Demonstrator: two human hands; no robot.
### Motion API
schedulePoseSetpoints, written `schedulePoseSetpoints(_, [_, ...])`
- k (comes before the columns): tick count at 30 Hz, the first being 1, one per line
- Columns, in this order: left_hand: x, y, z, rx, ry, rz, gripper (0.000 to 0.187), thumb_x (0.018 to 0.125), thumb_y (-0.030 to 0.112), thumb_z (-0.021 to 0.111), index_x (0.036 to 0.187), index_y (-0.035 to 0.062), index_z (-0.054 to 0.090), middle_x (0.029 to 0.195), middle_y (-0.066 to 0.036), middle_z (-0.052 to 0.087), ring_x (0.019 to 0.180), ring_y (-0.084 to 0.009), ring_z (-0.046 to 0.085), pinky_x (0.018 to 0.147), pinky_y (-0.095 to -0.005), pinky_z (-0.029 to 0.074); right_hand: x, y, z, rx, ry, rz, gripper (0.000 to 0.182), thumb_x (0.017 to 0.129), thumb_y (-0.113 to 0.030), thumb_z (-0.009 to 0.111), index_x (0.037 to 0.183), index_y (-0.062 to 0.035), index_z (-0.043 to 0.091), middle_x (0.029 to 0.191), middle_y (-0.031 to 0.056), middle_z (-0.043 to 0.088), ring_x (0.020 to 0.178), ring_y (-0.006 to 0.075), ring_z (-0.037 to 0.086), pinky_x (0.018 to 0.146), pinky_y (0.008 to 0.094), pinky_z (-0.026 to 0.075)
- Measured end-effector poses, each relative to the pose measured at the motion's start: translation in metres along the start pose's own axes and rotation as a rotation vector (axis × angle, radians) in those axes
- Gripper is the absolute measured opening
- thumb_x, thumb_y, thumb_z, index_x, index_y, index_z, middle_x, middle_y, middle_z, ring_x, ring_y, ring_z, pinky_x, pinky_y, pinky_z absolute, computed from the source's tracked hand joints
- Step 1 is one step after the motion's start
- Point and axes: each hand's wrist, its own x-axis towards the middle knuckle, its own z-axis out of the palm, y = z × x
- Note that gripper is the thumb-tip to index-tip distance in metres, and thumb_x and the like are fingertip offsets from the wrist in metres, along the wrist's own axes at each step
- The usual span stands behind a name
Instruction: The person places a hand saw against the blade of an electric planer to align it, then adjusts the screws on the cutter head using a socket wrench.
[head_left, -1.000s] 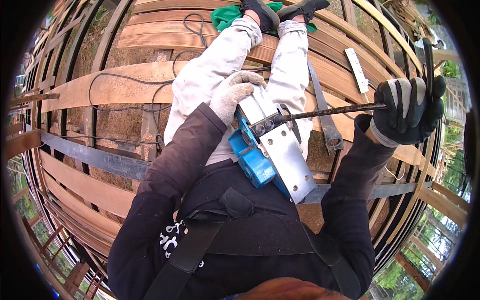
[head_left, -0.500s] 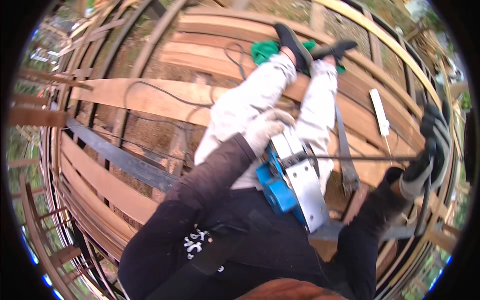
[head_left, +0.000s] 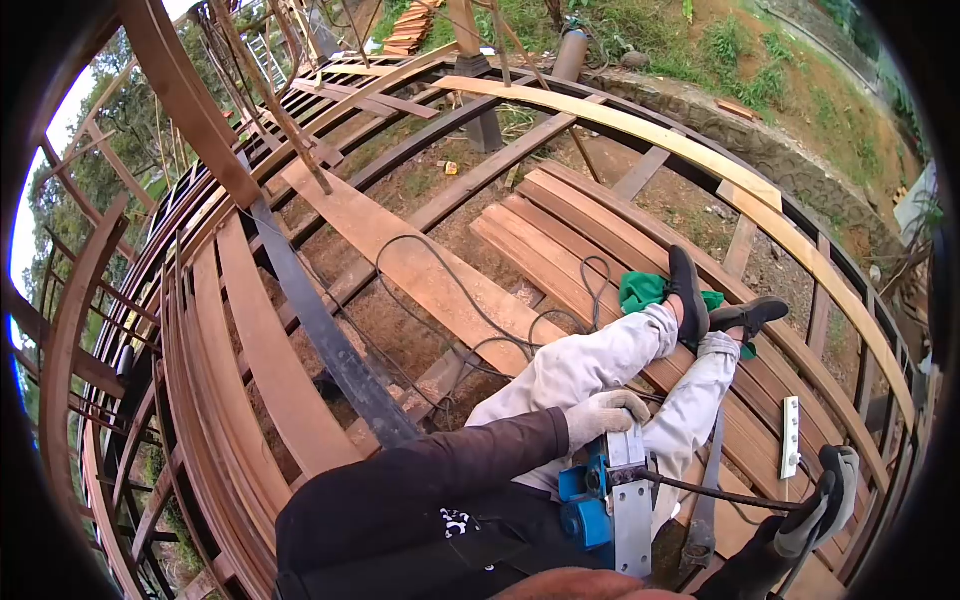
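Observation:
A blue electric planer (head_left: 588, 522) lies on my lap with its silver sole plates (head_left: 632, 530) facing up. Over its front end curls my left hand (head_left: 607, 415), in a pale glove, gripping it. Off to the right, my right hand (head_left: 820, 505), in a black and grey glove, is closed round a dark cord-like strand (head_left: 725, 493). That strand stretches nearly straight from the gap between the planer's plates to the hand. My outstretched legs (head_left: 600, 360) in pale trousers lie beyond the planer.
Stacked planks (head_left: 540, 235) lie under my feet, beside a green cloth (head_left: 640, 292). A white socket strip (head_left: 790, 438) is to the right. Black cable (head_left: 440, 262) loops across a wide board (head_left: 400, 250). Gaps between the dark beams (head_left: 345, 360) show bare ground.
My view has tilted up and swung left, showing more of the frame and slope. The planer stays on my lap under my left hand; my right hand still holds the strand.

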Motion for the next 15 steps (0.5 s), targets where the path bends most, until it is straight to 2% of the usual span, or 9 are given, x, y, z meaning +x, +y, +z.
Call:
schedulePoseSetpoints(5, [0.0,0.004,0.006,0.081,-0.049,0.072,0.03,0.079,0.008,0.061,0.108,0.0035,0.065,0.108,-0.004,0.063,0.1,-0.0122,0.058,0.091,-0.0285,0.046,-0.015,0.01,-0.015,-0.013,0.054,0.102,0.041,0.098,-0.018,0.042,0.119,0.0129,0.059,0.115,0.0224,0.064,0.109,0.032,0.06,0.097,0.0395,0.045])
schedulePoseSetpoints(10, [0.0,0.007,0.015,0.124,-0.061,0.143,0.026,0.079,0.006,0.061,0.105,0.0034,0.065,0.103,-0.003,0.063,0.097,-0.0114,0.057,0.088,-0.0271,0.046,-0.023,0.01,-0.02,0.013,0.207,0.168,0.044,0.102,-0.022,0.043,0.124,0.012,0.059,0.119,0.0214,0.065,0.109,0.0289,0.062,0.097,0.0385,0.047])
schedulePoseSetpoints(13, [-0.003,0.008,0.015,0.165,-0.071,0.202,0.025,0.08,0.006,0.06,0.104,0.0035,0.065,0.104,-0.003,0.063,0.097,-0.0119,0.057,0.089,-0.0279,0.047,-0.032,0.019,-0.031,-0.061,0.151,0.191,0.043,0.102,-0.022,0.042,0.125,0.0106,0.059,0.12,0.0205,0.064,0.109,0.0278,0.063,0.097,0.0376,0.047])
schedulePoseSetpoints(15, [-0.006,0.01,0.015,0.19,-0.067,0.156,0.029,0.079,0.012,0.062,0.106,0.0032,0.066,0.108,-0.005,0.064,0.105,-0.0144,0.058,0.096,-0.0301,0.045,-0.038,0.026,-0.038,-0.086,0.124,0.219,0.043,0.103,-0.023,0.042,0.126,0.0099,0.059,0.121,0.02,0.064,0.108,0.027,0.063,0.096,0.0366,0.048])
